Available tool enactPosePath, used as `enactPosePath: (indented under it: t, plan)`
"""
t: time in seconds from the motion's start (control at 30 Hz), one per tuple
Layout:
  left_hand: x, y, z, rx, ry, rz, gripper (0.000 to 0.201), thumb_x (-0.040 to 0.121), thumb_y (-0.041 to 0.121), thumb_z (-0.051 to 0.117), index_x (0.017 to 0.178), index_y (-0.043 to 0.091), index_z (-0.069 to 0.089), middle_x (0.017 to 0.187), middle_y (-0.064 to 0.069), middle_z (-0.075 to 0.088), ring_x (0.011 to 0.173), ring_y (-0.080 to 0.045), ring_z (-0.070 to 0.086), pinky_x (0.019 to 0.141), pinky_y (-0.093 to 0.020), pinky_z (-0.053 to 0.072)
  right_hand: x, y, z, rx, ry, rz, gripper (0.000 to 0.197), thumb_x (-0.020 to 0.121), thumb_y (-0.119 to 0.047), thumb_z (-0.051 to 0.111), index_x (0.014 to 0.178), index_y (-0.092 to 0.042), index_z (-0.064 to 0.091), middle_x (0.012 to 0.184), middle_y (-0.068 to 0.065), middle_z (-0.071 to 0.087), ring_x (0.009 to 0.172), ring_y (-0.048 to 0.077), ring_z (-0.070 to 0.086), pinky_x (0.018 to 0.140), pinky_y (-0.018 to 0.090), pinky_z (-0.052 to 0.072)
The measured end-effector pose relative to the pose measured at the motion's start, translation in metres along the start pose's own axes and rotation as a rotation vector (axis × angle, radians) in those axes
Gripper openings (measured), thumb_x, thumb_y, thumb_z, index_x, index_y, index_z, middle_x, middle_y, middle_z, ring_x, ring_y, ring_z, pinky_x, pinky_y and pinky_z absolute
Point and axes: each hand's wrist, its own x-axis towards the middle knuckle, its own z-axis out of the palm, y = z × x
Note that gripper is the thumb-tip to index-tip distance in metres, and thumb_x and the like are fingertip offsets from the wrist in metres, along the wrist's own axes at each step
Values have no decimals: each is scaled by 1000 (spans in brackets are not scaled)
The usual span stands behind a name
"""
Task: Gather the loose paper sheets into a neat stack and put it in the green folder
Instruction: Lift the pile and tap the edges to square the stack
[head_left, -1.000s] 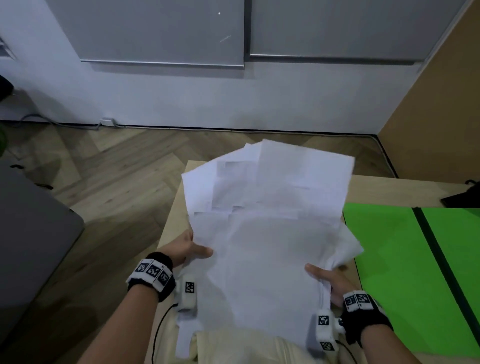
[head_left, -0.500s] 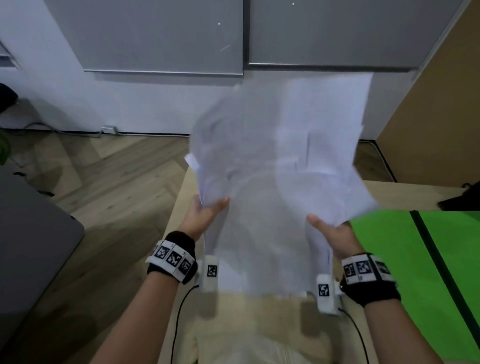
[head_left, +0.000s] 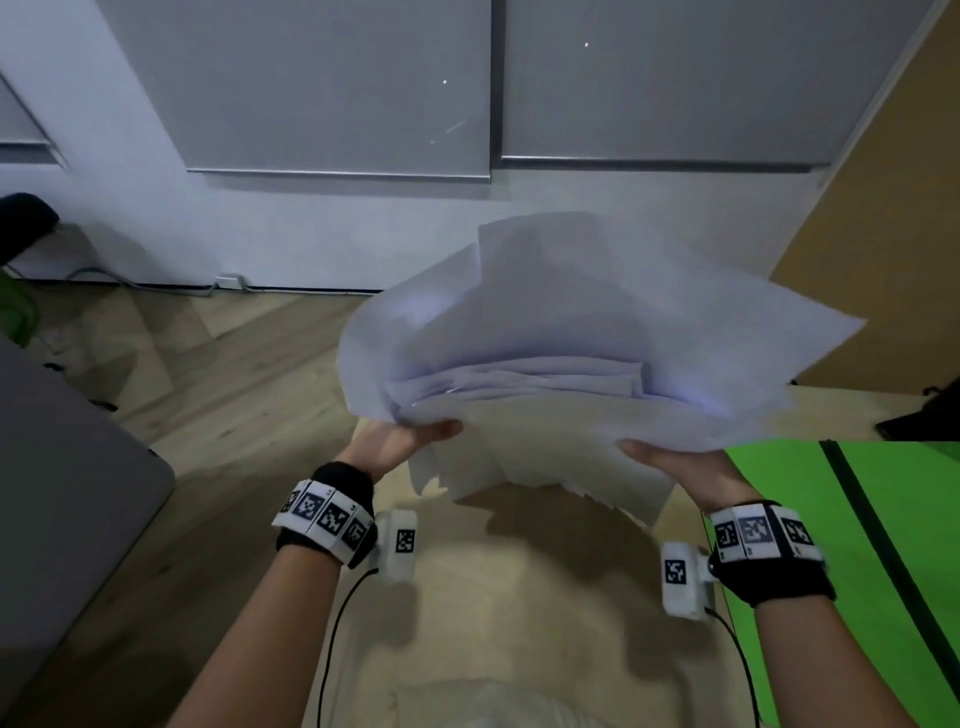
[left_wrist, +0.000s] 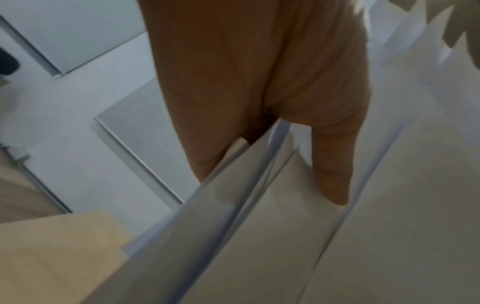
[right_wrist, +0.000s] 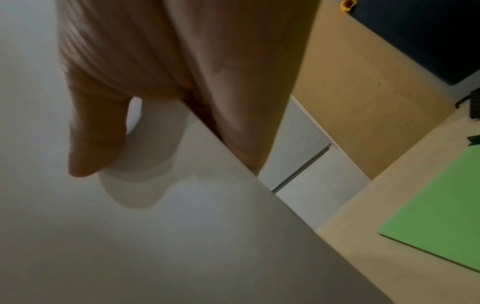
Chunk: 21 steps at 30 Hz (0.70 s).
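Note:
A loose bundle of white paper sheets is held in the air above the table, its far half flopping forward and its edges uneven. My left hand pinches the bundle's left edge, thumb on the near face. In the left wrist view the thumb presses on the fanned sheets. My right hand pinches the right edge; its thumb lies on the near sheet. The green folder lies open and flat on the table at the right, also in the right wrist view as a green folder.
The light wooden table ends at the left over a wood floor. A grey surface stands at the far left. A dark object lies at the table's far right. A brown panel rises behind the folder.
The sheets went from lying on the table to being raised upright, and now their upper part has folded forward away from me. Both hands rose and kept their hold on the side edges.

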Motion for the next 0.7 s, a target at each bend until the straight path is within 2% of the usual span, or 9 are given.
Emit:
enactPosePath:
  t: [0.1,0.2,0.27,0.3,0.37,0.4,0.5,0.57,0.7]
  plan:
    - [6,8,8,13,9,17,44,83,4,69,125,12,58,115,5,61,103,-8,61,85,-12,51,7,-6,8,-8,79,-67,40,73,-19,78,108,-20,57,109,4,63,98,18,59,89,26,38]
    - [9,18,16,-88,2,47,29,94,-6,50,117,0,66,113,-8,66,92,-7,69,70,-11,53,13,-14,19,11,209,-87,50,76,-24,75,119,-7,56,115,7,62,108,17,56,94,24,37]
    - [12,26,19,-149,-14,114,38,92,3,58,129,4,56,120,-1,62,107,-7,62,75,-5,48,12,-18,15,47,274,-88,63,75,-33,75,121,3,54,120,9,61,112,19,57,101,26,37]
    - [11,28,16,-150,-23,181,48,87,13,66,133,7,52,121,7,61,107,1,61,77,-2,46,11,-19,12,58,293,-98,66,73,-36,75,122,3,54,122,8,61,114,19,57,103,27,37]
    - [6,28,8,-97,-39,201,66,70,38,78,128,15,55,112,21,65,98,15,61,80,-2,45,3,-15,9,61,290,-134,51,75,-31,75,117,-8,59,116,-1,60,108,13,57,99,24,37]
    - [4,25,4,-37,-62,183,66,63,40,81,122,19,59,106,23,69,98,14,62,82,-5,47,-1,-10,8,86,258,-150,36,76,-25,75,108,-17,60,112,-4,61,104,10,58,96,23,38]
    - [3,9,4,57,-140,165,54,63,2,85,108,25,65,98,19,75,96,4,68,81,-15,52,-8,9,5,53,75,-93,32,71,-30,79,100,-20,72,105,-6,74,94,10,71,95,35,50]
    - [3,1,7,46,-146,151,57,62,-11,82,103,24,65,90,22,75,87,7,69,73,-11,52,-9,10,0,-30,-67,-54,13,79,-27,72,90,-30,77,92,-9,77,86,8,73,90,36,52]
    - [8,-8,5,28,-69,157,55,64,-5,83,112,19,68,100,14,74,93,3,67,75,-12,52,-11,-3,-12,-35,-53,-119,27,82,4,64,82,-23,66,67,-20,74,63,-7,68,62,8,52]
